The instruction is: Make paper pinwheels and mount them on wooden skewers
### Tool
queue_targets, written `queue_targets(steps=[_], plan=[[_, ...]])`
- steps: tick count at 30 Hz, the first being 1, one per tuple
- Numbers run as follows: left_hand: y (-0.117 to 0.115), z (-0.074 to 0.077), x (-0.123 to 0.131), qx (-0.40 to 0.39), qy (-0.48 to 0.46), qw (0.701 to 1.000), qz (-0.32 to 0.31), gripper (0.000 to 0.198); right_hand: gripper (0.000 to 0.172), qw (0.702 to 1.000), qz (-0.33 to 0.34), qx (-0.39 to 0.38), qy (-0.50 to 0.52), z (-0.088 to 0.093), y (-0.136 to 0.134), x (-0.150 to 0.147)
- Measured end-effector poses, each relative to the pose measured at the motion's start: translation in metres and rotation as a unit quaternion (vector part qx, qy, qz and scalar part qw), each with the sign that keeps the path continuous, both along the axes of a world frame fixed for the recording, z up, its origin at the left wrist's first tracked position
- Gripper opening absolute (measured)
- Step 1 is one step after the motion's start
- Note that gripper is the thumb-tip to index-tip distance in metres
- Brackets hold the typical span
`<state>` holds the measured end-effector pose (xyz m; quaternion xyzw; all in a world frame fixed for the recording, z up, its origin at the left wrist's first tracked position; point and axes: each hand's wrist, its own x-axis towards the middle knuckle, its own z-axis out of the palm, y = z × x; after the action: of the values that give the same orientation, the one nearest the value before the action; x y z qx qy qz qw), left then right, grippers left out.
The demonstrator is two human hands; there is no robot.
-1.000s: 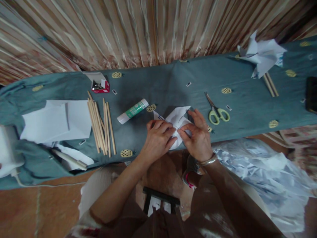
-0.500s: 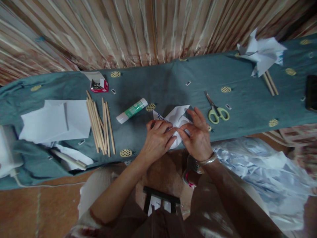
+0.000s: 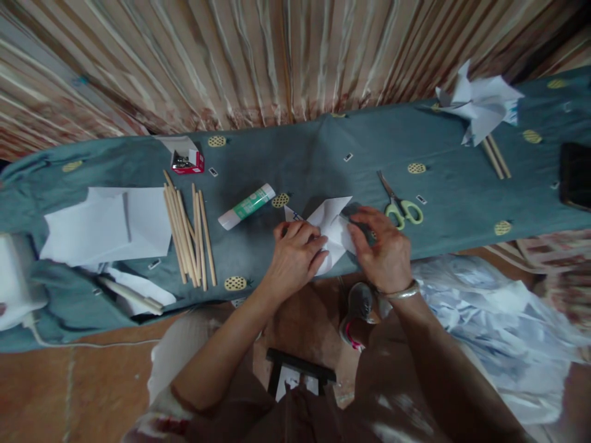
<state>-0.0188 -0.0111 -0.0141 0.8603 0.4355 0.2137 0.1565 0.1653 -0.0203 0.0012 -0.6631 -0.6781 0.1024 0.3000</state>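
Note:
A folded white paper piece [image 3: 329,226] lies on the teal cloth [image 3: 295,166] near the table's front edge. My left hand [image 3: 295,258] presses on its left part, fingers curled over the paper. My right hand [image 3: 385,252] sits at the paper's right edge, fingers bent and touching the fold. A bangle shows on my right wrist. Green-handled scissors [image 3: 401,206] lie just right of my right hand. A glue stick [image 3: 247,206] lies to the left of the paper.
A bundle of wooden sticks [image 3: 189,231] and white sheets [image 3: 108,224] lie at the left. A small red box [image 3: 187,161] sits behind them. A finished paper pinwheel [image 3: 480,104] on sticks rests far right. A dark phone [image 3: 575,175] lies at the right edge. Crumpled plastic [image 3: 484,320] lies below.
My right hand has shifted right, off the middle of the paper to its right edge. My left hand stays pressed on the paper.

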Motion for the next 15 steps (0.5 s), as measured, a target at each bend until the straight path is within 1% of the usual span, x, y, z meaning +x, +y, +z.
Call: queue_targets(steps=[3, 7, 11, 13, 15], plan=[[0.000, 0.000, 0.001, 0.001, -0.001, 1.000, 0.005, 0.024, 0.032, 0.998, -0.039, -0.051, -0.017, 0.005, 0.002, 0.006], [0.001, -0.001, 0.001, -0.004, 0.001, 1.000, 0.005, 0.023, 0.035, 0.996, -0.037, -0.083, -0.013, 0.007, 0.004, 0.009], [0.001, -0.003, 0.001, -0.007, -0.006, 1.000, 0.009, 0.024, 0.039, 0.991, -0.041, -0.112, 0.060, 0.008, 0.009, 0.013], [0.001, -0.004, 0.001, -0.005, -0.010, 1.000, 0.011, 0.024, 0.045, 0.983, -0.042, -0.140, 0.110, 0.008, 0.013, 0.015], [0.001, -0.004, 0.001, -0.007, -0.012, 1.000, 0.012, 0.023, 0.056, 0.971, -0.036, -0.183, 0.153, 0.009, 0.016, 0.017]])
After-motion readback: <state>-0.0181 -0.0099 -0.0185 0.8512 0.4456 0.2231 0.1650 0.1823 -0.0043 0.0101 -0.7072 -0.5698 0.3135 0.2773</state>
